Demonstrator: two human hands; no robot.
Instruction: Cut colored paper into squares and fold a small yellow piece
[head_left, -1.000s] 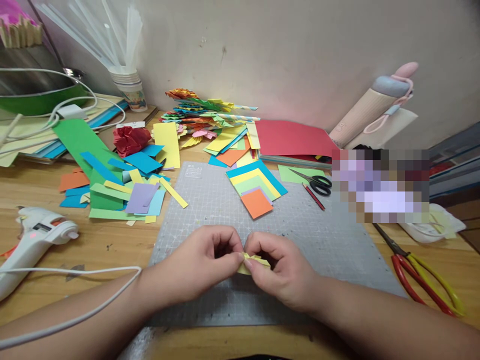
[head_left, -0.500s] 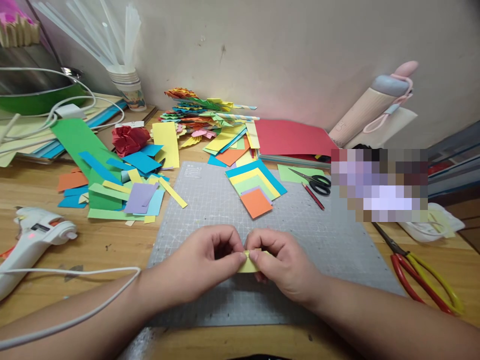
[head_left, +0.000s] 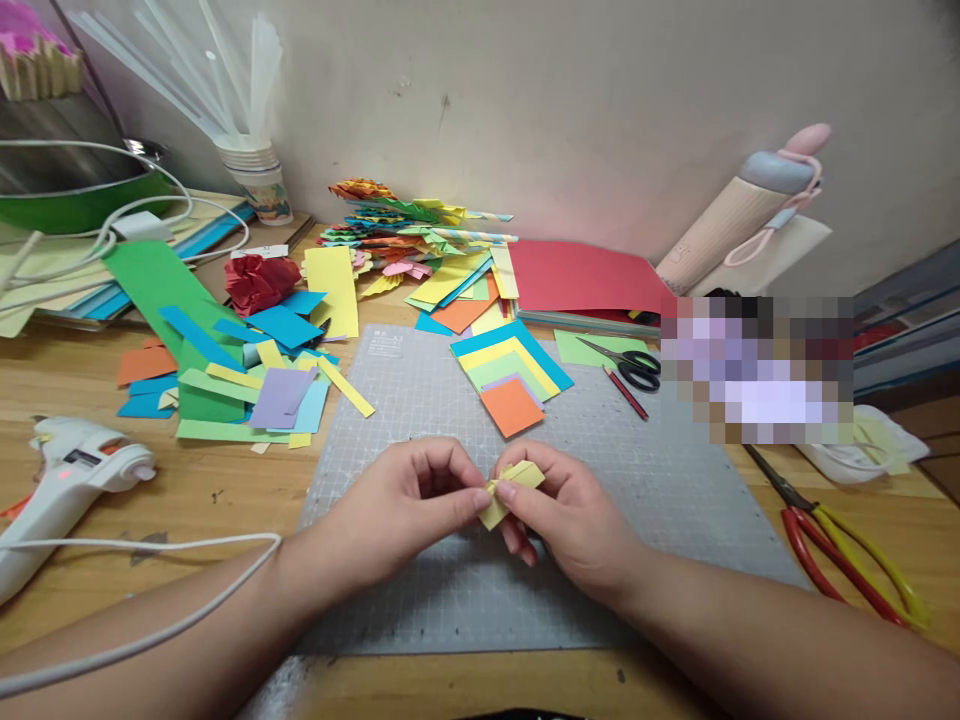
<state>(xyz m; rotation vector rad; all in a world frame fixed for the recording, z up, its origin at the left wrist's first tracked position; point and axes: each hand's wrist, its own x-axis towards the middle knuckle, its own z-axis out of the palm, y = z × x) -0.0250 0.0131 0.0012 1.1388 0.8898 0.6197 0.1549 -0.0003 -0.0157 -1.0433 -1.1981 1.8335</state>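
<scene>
A small folded piece of yellow paper [head_left: 523, 477] is pinched between both hands above the grey cutting mat [head_left: 405, 400]. My left hand [head_left: 427, 495] grips its left edge between thumb and fingers. My right hand [head_left: 559, 510] has its thumb on the front of the paper, with some fingers hidden behind it. Beyond the hands lies a stack of square papers, blue, yellow, green and purple, topped by an orange square [head_left: 512, 406].
Black scissors [head_left: 637, 368] and a red pencil [head_left: 626, 392] lie right of the stack. Paper scraps [head_left: 281, 400] cover the left side, near a white glue gun [head_left: 82, 460]. Red-and-yellow-handled pliers [head_left: 832, 540] rest at the right. A white cable [head_left: 187, 545] crosses my left forearm.
Both hands have moved slightly up, away from my body. The yellow paper is now tilted, with more of its folded upper part showing between the fingers.
</scene>
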